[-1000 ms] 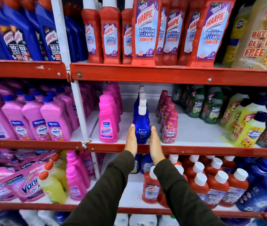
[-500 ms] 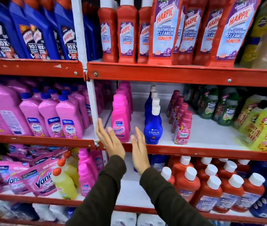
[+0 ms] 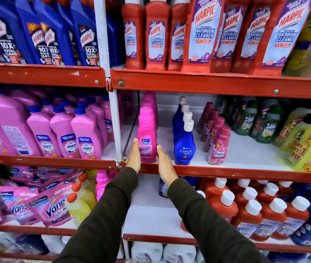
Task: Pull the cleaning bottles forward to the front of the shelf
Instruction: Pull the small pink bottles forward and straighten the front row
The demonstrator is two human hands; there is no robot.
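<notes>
A bright pink Vanish bottle (image 3: pixel 146 137) stands at the front of a single-file row on the white middle shelf (image 3: pixel 245 154). My left hand (image 3: pixel 134 155) lies flat against its left side. My right hand (image 3: pixel 165 162) presses its right side, so the bottle is clamped between my two palms. To its right stands a row of blue Ujala bottles (image 3: pixel 184 147) with white caps, the front one at the shelf edge. Further right is a row of dark pink Comfort bottles (image 3: pixel 218 149).
A red shelf lip (image 3: pixel 226 171) runs along the front edge. A white upright post (image 3: pixel 115 122) stands just left of my left hand. Pink Shakti bottles (image 3: pixel 86 139) fill the left bay. Yellow and green bottles (image 3: pixel 302 145) crowd the right. Red Harpic bottles (image 3: pixel 202 35) stand above.
My hands left the blue Ujala bottle, swung left with fingers spread, and now close flat on either side of the front pink Vanish bottle. The view shifted left too.
</notes>
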